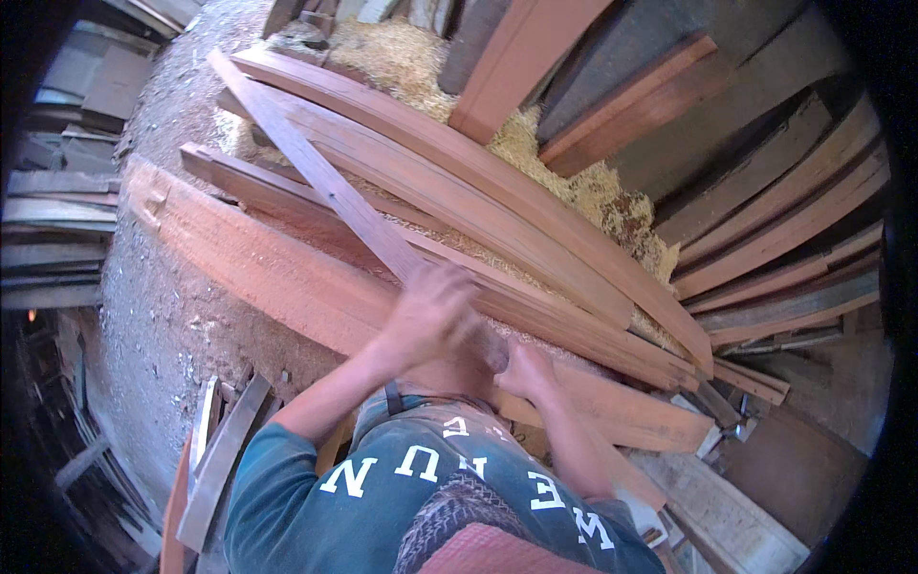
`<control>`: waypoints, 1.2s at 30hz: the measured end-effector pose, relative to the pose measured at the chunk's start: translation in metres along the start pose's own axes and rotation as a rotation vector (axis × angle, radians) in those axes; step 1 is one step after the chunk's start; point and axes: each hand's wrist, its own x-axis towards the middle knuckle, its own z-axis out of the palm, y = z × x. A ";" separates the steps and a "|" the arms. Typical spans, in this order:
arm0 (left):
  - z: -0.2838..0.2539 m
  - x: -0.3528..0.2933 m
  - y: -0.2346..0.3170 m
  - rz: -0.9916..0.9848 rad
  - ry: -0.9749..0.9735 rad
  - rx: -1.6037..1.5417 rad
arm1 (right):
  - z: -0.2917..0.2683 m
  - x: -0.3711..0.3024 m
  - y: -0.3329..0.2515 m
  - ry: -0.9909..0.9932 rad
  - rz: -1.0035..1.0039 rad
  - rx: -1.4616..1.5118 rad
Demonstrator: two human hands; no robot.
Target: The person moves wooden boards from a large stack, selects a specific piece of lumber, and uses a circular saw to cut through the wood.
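Wooden strip (320, 177): Long and narrow, it slants from the upper left of the frame down to the centre, above the planks and the dusty board.
Left hand (435, 304): Motion-blurred at the centre of the frame, it is over the strip's lower stretch; whether the fingers close on it cannot be told.
Right hand (526, 369): Just right of centre, its fingers curl, apparently gripping the strip's near end.
Planks (478, 182): Several reddish lengths lie side by side from upper left to lower right.
Dusty board (268, 263): A broad curved piece, left of centre, bears orange dust.
Shavings (593, 206): Pale curls are heaped beyond the planks, upper right of centre.
Leaning boards (526, 62): More timber stands at the top of the frame.
Work so far: Shavings and dust suggest that some wood has been shaped here; the strip, in hand and not set down, appears unfinished business. How much is left cannot be judged.
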 end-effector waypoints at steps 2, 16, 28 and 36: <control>0.034 -0.008 0.020 0.111 -0.042 0.085 | 0.022 -0.001 -0.005 0.010 -0.010 0.016; 0.126 -0.035 0.001 -0.028 -0.102 0.378 | 0.087 -0.102 0.114 0.371 0.001 0.322; 0.144 -0.056 0.020 -0.170 0.005 0.450 | 0.150 -0.261 0.296 0.057 0.308 0.290; 0.147 -0.170 0.065 -0.209 0.494 0.459 | 0.212 -0.240 0.321 0.397 0.215 0.303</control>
